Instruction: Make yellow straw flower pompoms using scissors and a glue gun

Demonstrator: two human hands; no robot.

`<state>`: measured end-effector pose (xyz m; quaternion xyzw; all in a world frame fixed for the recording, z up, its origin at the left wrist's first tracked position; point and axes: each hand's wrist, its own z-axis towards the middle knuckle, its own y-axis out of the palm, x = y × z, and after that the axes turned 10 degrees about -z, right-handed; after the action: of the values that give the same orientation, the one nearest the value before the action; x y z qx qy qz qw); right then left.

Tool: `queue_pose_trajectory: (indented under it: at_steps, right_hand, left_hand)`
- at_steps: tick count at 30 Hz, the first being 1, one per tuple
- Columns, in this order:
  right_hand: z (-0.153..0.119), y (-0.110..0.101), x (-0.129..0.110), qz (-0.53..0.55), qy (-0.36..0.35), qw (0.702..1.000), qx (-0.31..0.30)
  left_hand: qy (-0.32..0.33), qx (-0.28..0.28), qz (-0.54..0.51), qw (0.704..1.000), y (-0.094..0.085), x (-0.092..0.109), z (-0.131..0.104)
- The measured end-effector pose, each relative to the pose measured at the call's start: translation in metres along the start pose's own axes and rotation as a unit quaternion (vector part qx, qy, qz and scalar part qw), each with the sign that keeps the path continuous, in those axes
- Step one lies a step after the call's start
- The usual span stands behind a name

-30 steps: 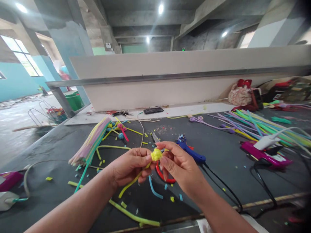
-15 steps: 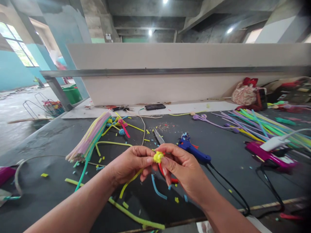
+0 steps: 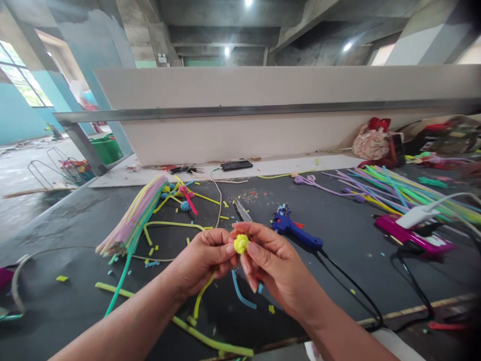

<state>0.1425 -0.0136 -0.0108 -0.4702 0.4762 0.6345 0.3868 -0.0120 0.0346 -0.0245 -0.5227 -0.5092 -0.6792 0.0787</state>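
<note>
Between my two hands, above the dark tabletop, is a small yellow knotted ball of pipe cleaner [image 3: 241,244]. My left hand [image 3: 210,255] pinches its left side, thumb and fingers closed. From under that hand hangs a yellow stem [image 3: 203,296]; whether it joins the ball is hidden. On the ball's right side my right hand [image 3: 266,255] presses with thumb and forefinger. Just behind the fingers lie pliers with a metal nose [image 3: 243,210], their red handles mostly covered by my right hand. A short blue pipe cleaner [image 3: 242,293] rests below the hands.
A blue glue gun [image 3: 296,228] with a black cord lies to the right, near a magenta power strip [image 3: 413,235]. Bundles of coloured pipe cleaners lie left [image 3: 133,215] and right [image 3: 394,185]. A phone [image 3: 236,165] sits at the back. Yellow and blue scraps are scattered about.
The yellow ball has turned slightly between my fingertips and shows a rounder face. Both hands keep their pinch. The whole view has shifted a little.
</note>
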Motion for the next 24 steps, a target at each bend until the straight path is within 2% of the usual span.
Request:
queue_pose_trajectory:
  at_steps: [10, 18, 24]
  right_hand:
    - [0.002, 0.008, 0.011, 0.005, -0.019, 0.999, 0.026]
    - [0.0, 0.006, 0.01, 0.03, -0.023, 0.999, -0.02]
    - [-0.001, 0.007, 0.008, 0.11, -0.031, 0.993, -0.043]
  left_hand:
    - [0.012, 0.019, -0.019, 1.0, -0.001, -0.006, 0.0]
    - [-0.01, 0.007, -0.024, 1.0, -0.001, -0.005, -0.002]
    - [-0.017, -0.024, -0.041, 0.999, -0.002, -0.004, -0.002]
